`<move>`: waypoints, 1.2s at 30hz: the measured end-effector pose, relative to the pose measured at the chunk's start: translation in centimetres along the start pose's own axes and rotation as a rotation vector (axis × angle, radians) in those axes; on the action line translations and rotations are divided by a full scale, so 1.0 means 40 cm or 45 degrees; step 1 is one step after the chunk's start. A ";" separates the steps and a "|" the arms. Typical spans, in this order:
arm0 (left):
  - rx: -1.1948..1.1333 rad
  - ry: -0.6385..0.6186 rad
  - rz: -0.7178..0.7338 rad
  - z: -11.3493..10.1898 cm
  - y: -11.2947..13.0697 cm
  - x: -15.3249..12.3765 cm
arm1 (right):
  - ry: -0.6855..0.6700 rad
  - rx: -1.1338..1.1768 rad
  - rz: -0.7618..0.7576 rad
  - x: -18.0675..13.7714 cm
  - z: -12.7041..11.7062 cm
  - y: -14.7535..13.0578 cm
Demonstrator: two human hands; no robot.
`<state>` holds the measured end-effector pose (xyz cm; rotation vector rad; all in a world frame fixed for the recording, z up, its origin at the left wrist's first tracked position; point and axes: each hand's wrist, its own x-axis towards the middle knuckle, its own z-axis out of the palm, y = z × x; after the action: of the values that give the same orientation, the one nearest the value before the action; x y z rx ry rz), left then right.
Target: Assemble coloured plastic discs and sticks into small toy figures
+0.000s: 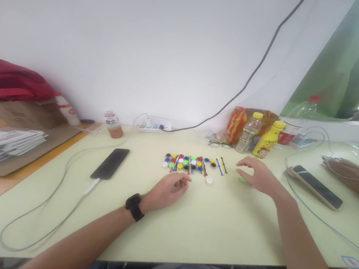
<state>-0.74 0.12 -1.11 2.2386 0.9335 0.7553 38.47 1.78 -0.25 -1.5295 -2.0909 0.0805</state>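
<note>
My left hand (168, 191), below a watch with a black strap, rests on the table with its fingers loosely bent and apart; nothing shows in it. Just beyond it lie rows of small round coloured discs (181, 161) in blue, yellow, red, green, white and black. Thin coloured plastic sticks (219, 166) lie across and beside these rows. One white disc (209, 181) sits apart, between my hands. Over on the right, my right hand (258, 175) has thumb and index finger spread, above a green disc (242, 179) that is partly hidden; contact cannot be made out.
A black phone (110, 164) on a white cable lies left. Behind stand a drink bottle (113, 125), a power strip (155, 125), glasses (219, 144) and yellow-capped bottles (267, 139). Another phone (317, 186), cables and another person's hand (347, 172) are at the right.
</note>
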 end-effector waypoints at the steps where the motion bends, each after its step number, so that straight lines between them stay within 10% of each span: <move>1: -0.001 0.001 0.003 0.000 0.000 0.000 | 0.054 -0.006 -0.029 0.004 0.013 -0.016; 10: 0.043 -0.017 0.014 0.000 0.001 0.000 | -0.053 -0.227 -0.185 0.025 0.138 -0.109; 36: 0.031 -0.027 0.036 -0.001 0.010 0.000 | 0.050 -0.275 -0.043 0.060 0.172 -0.076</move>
<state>-0.59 -0.12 -0.81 2.2809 0.9071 0.7353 32.20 4.68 -4.11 -1.6042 -2.1495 -0.1925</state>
